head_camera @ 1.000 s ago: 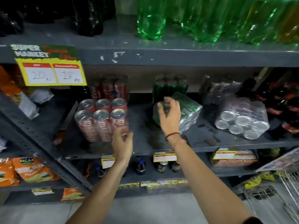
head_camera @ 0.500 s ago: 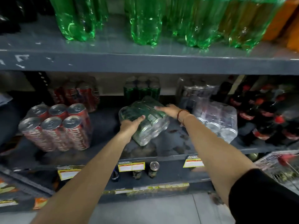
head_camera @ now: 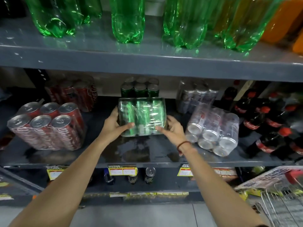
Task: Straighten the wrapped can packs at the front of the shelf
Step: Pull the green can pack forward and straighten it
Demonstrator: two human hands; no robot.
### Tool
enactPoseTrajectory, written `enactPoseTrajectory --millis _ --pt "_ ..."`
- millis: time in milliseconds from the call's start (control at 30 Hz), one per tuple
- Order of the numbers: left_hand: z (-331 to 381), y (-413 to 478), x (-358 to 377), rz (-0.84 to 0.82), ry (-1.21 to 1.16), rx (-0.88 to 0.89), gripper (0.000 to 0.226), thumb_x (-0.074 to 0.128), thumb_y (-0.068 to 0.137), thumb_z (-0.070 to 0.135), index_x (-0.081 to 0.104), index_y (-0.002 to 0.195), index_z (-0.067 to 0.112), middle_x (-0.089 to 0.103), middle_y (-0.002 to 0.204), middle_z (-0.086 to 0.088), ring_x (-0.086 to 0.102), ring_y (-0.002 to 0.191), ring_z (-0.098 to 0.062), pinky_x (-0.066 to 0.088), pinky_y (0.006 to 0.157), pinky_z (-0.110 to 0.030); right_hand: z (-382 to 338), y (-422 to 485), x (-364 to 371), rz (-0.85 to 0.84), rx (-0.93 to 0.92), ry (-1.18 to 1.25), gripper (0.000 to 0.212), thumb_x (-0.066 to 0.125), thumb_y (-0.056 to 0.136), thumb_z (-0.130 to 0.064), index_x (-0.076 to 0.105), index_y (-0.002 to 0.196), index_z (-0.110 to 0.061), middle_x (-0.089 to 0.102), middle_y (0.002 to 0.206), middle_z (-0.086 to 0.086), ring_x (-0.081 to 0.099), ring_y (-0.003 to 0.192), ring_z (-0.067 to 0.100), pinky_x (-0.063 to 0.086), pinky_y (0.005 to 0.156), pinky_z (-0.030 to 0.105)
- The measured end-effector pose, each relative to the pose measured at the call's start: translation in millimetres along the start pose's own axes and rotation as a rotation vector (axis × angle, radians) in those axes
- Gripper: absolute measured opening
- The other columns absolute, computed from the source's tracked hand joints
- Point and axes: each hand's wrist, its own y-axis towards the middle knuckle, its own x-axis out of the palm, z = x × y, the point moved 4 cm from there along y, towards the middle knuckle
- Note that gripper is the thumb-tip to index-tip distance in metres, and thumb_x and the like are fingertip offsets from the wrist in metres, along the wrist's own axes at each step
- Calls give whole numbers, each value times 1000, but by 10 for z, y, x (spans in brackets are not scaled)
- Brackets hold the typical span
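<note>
A plastic-wrapped pack of green cans (head_camera: pixel 142 117) lies on its side in the middle of the grey shelf (head_camera: pixel 147 164), its long side square to the shelf front. My left hand (head_camera: pixel 113 124) grips its left side and my right hand (head_camera: pixel 172 128) grips its lower right corner. At the left, a wrapped pack of red cans (head_camera: pixel 47 126) stands leaning back, tops showing. To the right, a wrapped pack of silver cans (head_camera: pixel 213 130) lies tilted on its side, can ends toward me.
More red (head_camera: pixel 72 94), green (head_camera: pixel 139 87) and silver (head_camera: pixel 196 94) can packs stand at the back of the shelf. Dark cola bottles (head_camera: pixel 268 123) crowd the right end. Green bottles (head_camera: pixel 127 20) stand on the shelf above. A wire basket (head_camera: pixel 282 203) sits at lower right.
My left hand left the red pack and joined my right hand on the green pack. The green pack has turned from a diagonal lie to square with the shelf front. The camera shifted right.
</note>
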Motion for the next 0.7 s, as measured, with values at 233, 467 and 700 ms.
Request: enactPoseTrajectory --millis 233,467,700 --pt "-222 -202 30 70 112 115 81 71 79 17 24 146 22 45 130 13 42 124 -6 36 105 -26 304 -242 209 125 -36 55 70 75 70 6 38 129 2 57 125 18 52 115 16 41 92 5" --pt "-189 -335 33 245 40 81 65 68 82 13 38 140 12 51 128 6 47 119 -8 42 99 -27 133 -212 1 191 -29 328 58 68 84 -15 37 133 -14 53 127 13 50 120 20 40 102 29" --pt "-152 -872 773 416 -120 -47 53 59 87 19 41 137 13 53 134 -10 56 117 -23 46 101 -42 -466 264 -106 42 -29 199 54 48 94 -41 38 141 -16 42 146 3 37 129 9 24 105 23"
